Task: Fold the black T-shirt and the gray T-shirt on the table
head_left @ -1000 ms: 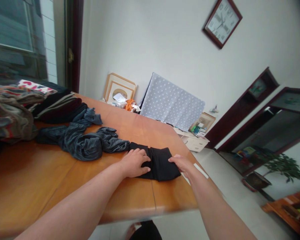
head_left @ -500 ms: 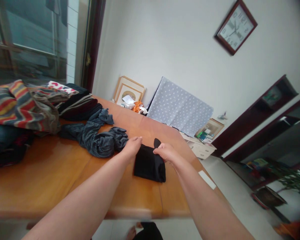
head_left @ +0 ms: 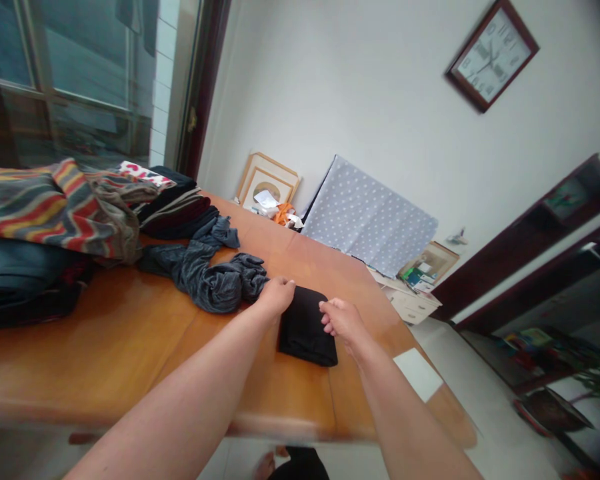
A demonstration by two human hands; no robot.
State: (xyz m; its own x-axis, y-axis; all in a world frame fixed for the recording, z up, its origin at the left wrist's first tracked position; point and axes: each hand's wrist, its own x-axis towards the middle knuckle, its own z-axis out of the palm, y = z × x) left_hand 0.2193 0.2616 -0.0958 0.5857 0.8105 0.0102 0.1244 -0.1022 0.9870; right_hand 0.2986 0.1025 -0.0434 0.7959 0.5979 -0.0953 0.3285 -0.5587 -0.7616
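Observation:
A folded black garment [head_left: 305,330] lies flat on the wooden table, in a compact, roughly square bundle. At its upper left corner my left hand [head_left: 279,295] is closed, thumb and fingers pinching the cloth. My right hand [head_left: 341,321] is at the right edge of the bundle with its fingers curled in, closed on the edge; the fingertips partly hide the contact. Just left of my left hand lies a crumpled dark grey garment [head_left: 213,283], loosely twisted.
A striped garment [head_left: 65,213] tops a clothes heap on the left, beside a stack of dark folded clothes [head_left: 177,217]. A white sheet [head_left: 419,375] lies near the right edge of the wooden table [head_left: 200,373]. Behind stands a dotted grey cloth cover [head_left: 370,213].
The black flap that stuck up in my right hand now lies folded down, making the bundle neater. The view has shifted, and more of the white sheet shows.

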